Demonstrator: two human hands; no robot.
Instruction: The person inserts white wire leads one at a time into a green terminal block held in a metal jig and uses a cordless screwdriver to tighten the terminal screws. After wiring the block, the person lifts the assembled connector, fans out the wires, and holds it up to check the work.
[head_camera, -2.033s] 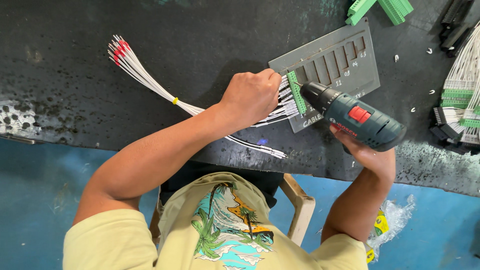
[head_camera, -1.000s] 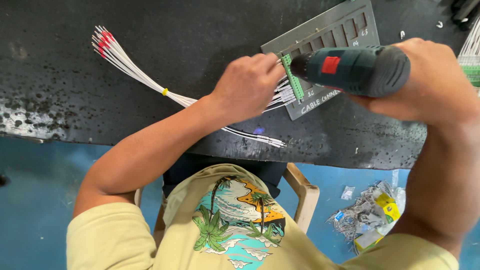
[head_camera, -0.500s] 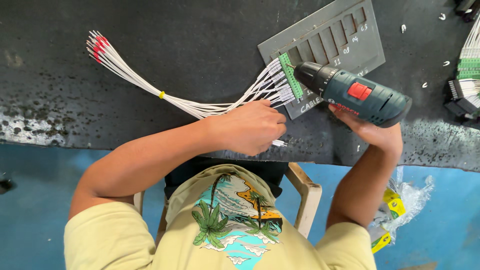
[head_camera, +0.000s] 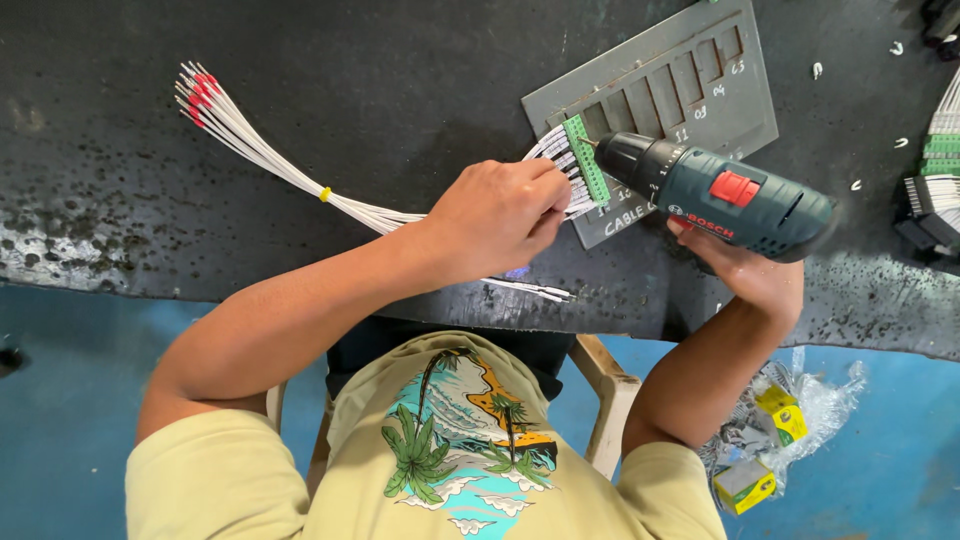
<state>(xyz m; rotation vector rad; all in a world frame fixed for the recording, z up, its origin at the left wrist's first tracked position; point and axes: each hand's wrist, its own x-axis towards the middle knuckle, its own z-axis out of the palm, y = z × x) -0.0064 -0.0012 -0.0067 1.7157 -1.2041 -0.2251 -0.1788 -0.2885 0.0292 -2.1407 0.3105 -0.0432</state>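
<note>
My right hand (head_camera: 750, 270) grips a dark green cordless screwdriver (head_camera: 715, 192), its tip against a green terminal block (head_camera: 586, 160) that sits in a grey slotted jig plate (head_camera: 690, 80). My left hand (head_camera: 500, 215) pinches the white wires where they enter the block. The white wire bundle (head_camera: 290, 165) fans out to the left over the black worktop, tied with a yellow band (head_camera: 325, 194), and ends in red ferrules (head_camera: 195, 90). A few loose white wires (head_camera: 530, 290) lie under my left hand near the bench edge.
More white wire bundles with green terminal blocks (head_camera: 935, 150) lie at the right edge of the black bench (head_camera: 300, 60). Small white scraps dot the top right. On the blue floor, a clear plastic bag with yellow boxes (head_camera: 770, 430) lies beside my wooden chair (head_camera: 610, 400).
My left hand has moved up from the bench edge onto the wires at the terminal block. The screwdriver tip now sits at the block's upper end.
</note>
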